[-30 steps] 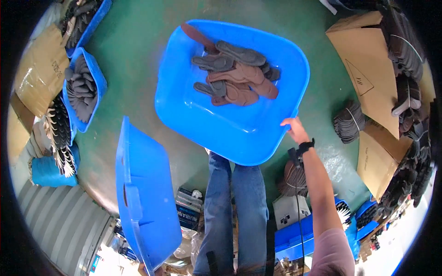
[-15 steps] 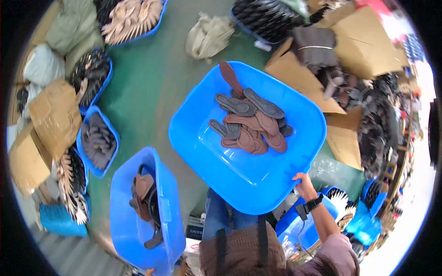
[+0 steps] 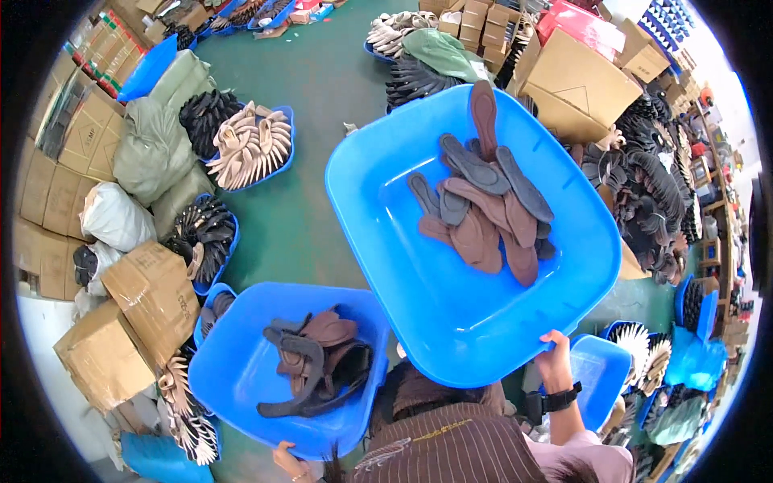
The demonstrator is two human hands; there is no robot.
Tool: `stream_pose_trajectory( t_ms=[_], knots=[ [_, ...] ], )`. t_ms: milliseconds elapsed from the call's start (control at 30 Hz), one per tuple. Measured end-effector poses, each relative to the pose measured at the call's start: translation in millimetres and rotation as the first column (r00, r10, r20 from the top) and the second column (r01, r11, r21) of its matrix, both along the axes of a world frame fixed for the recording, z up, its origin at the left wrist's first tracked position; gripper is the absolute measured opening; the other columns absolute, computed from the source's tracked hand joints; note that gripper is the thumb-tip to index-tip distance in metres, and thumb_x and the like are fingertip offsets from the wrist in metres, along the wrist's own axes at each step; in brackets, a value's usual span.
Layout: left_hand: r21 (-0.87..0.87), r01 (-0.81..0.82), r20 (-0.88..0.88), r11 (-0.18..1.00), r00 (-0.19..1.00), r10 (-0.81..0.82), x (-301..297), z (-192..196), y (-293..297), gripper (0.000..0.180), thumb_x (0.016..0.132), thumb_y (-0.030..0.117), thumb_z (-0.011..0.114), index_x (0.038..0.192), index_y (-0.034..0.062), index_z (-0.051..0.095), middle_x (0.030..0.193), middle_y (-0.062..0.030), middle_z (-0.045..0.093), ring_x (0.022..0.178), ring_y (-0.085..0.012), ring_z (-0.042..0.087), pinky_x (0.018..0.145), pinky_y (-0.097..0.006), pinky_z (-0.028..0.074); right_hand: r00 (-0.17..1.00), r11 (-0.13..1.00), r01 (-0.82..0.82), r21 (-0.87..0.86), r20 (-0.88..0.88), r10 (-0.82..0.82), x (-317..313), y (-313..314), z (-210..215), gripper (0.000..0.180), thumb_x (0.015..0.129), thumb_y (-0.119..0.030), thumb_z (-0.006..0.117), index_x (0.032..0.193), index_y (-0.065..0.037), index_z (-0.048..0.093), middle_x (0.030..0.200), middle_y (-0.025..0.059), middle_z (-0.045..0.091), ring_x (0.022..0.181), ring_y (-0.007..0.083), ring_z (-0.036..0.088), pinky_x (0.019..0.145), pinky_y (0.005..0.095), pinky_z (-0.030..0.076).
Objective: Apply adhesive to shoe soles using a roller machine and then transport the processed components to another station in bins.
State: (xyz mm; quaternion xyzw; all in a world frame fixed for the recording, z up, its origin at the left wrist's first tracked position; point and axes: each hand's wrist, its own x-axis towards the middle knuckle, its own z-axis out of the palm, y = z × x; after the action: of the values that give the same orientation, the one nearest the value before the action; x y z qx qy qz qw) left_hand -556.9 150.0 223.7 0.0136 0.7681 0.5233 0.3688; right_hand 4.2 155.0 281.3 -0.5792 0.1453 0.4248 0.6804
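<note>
My right hand (image 3: pixel 554 354) grips the near right rim of a bright blue plastic basin (image 3: pixel 439 314), which is held up and tilted. Inside it lies a loose heap of brown and dark grey shoe insoles (image 3: pixel 475 229), one brown insole leaning on the far wall. At lower left, my left hand (image 3: pixel 291 461) is closed at the near edge of a second blue basin (image 3: pixel 229 358). That one carries a smaller tangle of brown and dark insoles and strips (image 3: pixel 322 362). The two basins overlap slightly in view, the right one in front.
On the left are cardboard boxes (image 3: pixel 105 354), grey-green sacks (image 3: pixel 149 149) and a blue tub of beige insoles (image 3: pixel 254 149). Open cartons (image 3: pixel 576 84) and dark insole piles (image 3: pixel 644 193) line the right. Green floor (image 3: pixel 314 80) runs ahead between them.
The left basin has come up and levelled, its inside now facing me. The right basin has shifted right, still in my right hand. My view has lifted, showing more floor ahead.
</note>
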Motion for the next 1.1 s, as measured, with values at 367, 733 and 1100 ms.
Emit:
stream_pose_trajectory(
  t_ms=[367,733,1100],
  knots=[
    [0.102,0.302,-0.137,0.948,0.948,-0.287,48.6,39.1,284.0,0.023,0.058,-0.003,0.05,0.081,-0.0031,0.054,0.077,-0.0079,0.056,0.068,-0.0202,0.051,0.062,-0.03,0.043,0.998,0.993,-0.06,0.105,0.003,0.06,22.4,242.0,5.6,0.036,0.06,-0.003,0.054,0.096,-0.002,0.054,0.091,0.0076,0.055,0.086,0.025,0.052,0.078,0.0378,0.045],
    [0.099,0.375,-0.298,0.922,0.895,-0.332,63.5,38.4,569.8,0.015,0.057,0.003,0.053,0.07,-0.0021,0.058,0.067,-0.0013,0.057,0.06,-0.01,0.047,0.053,-0.024,0.038,0.98,0.971,-0.189,0.143,-0.03,0.195,18.8,542.2,-25.7,0.044,0.06,-0.007,0.055,0.104,-0.004,0.052,0.097,0.0079,0.056,0.091,0.0261,0.053,0.081,0.0391,0.047],
    [0.124,0.442,-0.268,0.888,0.877,-0.399,52.4,42.7,894.1,0.014,0.06,-0.002,0.052,0.071,-0.0009,0.06,0.066,0.0001,0.057,0.058,-0.007,0.046,0.052,-0.022,0.036,0.99,0.993,-0.09,0.076,-0.105,0.098,-21.5,782.1,-22.6,0.052,0.06,-0.008,0.055,0.111,-0.002,0.051,0.104,0.0107,0.054,0.096,0.0288,0.052,0.086,0.0426,0.046]
  ],
)
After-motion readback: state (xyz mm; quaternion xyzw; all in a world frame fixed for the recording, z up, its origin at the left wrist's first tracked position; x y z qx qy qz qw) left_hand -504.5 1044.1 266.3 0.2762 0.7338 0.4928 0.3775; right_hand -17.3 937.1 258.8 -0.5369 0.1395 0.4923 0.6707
